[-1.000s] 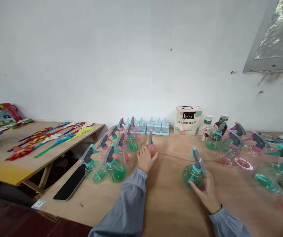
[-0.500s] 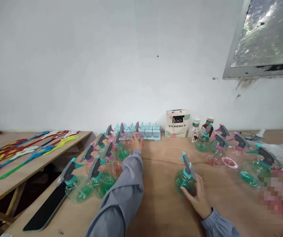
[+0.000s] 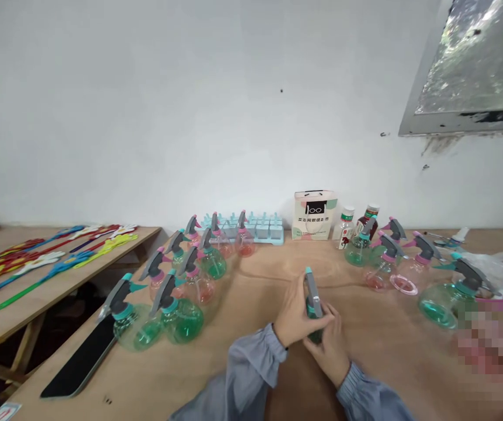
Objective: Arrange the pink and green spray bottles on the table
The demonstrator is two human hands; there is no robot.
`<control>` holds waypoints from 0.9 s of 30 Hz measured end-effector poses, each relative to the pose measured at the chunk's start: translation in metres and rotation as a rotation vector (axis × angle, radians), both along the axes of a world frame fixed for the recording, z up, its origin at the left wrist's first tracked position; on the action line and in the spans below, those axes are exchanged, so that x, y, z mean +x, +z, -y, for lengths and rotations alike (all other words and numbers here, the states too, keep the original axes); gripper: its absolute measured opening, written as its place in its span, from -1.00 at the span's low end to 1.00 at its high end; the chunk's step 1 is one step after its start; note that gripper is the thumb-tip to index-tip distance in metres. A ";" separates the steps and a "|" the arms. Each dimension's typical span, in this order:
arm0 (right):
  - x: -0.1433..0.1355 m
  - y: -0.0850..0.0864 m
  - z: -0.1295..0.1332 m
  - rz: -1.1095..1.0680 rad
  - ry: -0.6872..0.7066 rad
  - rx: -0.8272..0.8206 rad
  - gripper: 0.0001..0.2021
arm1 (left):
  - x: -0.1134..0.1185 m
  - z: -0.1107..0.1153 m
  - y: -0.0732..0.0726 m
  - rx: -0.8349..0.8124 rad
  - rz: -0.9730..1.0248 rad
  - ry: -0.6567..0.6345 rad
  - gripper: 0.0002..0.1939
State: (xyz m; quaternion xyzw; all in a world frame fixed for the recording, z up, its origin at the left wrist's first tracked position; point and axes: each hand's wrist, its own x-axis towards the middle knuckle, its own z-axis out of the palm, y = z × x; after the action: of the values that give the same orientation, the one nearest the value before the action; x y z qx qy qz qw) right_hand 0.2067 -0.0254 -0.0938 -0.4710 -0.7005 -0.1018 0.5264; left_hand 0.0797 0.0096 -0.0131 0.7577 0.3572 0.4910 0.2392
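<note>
Between my two hands is a green spray bottle with a grey trigger head and teal nozzle point(image 3: 312, 292). My left hand point(image 3: 295, 313) wraps round its neck and upper part from the left. Lower down, my right hand point(image 3: 330, 345) closes round the bottle's body from the right. Most of the body is hidden behind my fingers. To the left stands a group of pink and green spray bottles, a green spray bottle point(image 3: 184, 320) being the nearest of them. One pink spray bottle point(image 3: 245, 241) stands at the far end of that group.
Several more spray bottles, one a green spray bottle point(image 3: 441, 304), stand to the right. Along the wall are a light-blue popsicle mould point(image 3: 269, 229), a paper bag point(image 3: 315, 216) and two small bottles. A black phone point(image 3: 82, 362) lies front left. Colourful hand-shaped sticks cover another table point(image 3: 102, 280).
My left hand has come back from the far pink spray bottle to the green one. The green bottle, in my right hand, has shifted slightly left.
</note>
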 end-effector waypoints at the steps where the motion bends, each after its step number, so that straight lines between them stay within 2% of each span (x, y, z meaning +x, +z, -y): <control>1: -0.002 0.001 0.002 0.017 0.027 -0.013 -0.34 | 0.004 0.004 0.001 -0.049 0.038 0.038 -0.17; 3: 0.004 0.008 0.003 0.010 0.067 -0.042 -0.34 | 0.004 0.005 0.002 -0.115 0.163 0.098 -0.32; 5: 0.026 0.020 -0.005 -0.077 0.028 -0.020 -0.40 | -0.005 0.001 0.003 -0.152 0.310 0.090 -0.36; 7: 0.060 0.033 -0.024 -0.232 -0.148 0.066 -0.44 | -0.019 -0.004 0.004 -0.211 0.441 0.043 -0.39; 10: 0.118 0.047 -0.064 -0.292 -0.469 0.180 -0.30 | -0.041 -0.011 0.005 -0.374 0.611 -0.037 -0.49; 13: 0.158 0.047 -0.100 -0.282 -0.539 0.135 -0.21 | -0.058 -0.012 0.006 -0.545 0.760 -0.146 -0.55; 15: 0.171 0.040 -0.115 -0.264 -0.551 0.065 -0.18 | -0.065 -0.011 0.006 -0.615 0.808 -0.218 -0.56; 18: 0.172 0.029 -0.123 -0.249 -0.535 0.024 -0.25 | -0.070 -0.008 0.009 -0.679 0.828 -0.269 -0.58; 21: 0.156 0.022 -0.118 -0.239 -0.482 0.059 -0.27 | -0.074 -0.006 0.014 -0.714 0.817 -0.288 -0.59; 25: 0.115 0.015 -0.092 -0.224 -0.367 0.070 -0.26 | -0.077 -0.010 0.024 -0.701 0.789 -0.278 -0.60; 27: 0.090 0.011 -0.072 -0.225 -0.243 0.050 -0.29 | -0.076 -0.014 0.029 -0.684 0.778 -0.270 -0.58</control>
State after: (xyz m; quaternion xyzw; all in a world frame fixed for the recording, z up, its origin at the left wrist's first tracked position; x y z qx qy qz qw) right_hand 0.2971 0.0464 -0.0824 -0.5474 -0.5720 -0.1288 0.5971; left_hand 0.0040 0.0232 0.0162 0.4379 0.2811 0.5561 0.6480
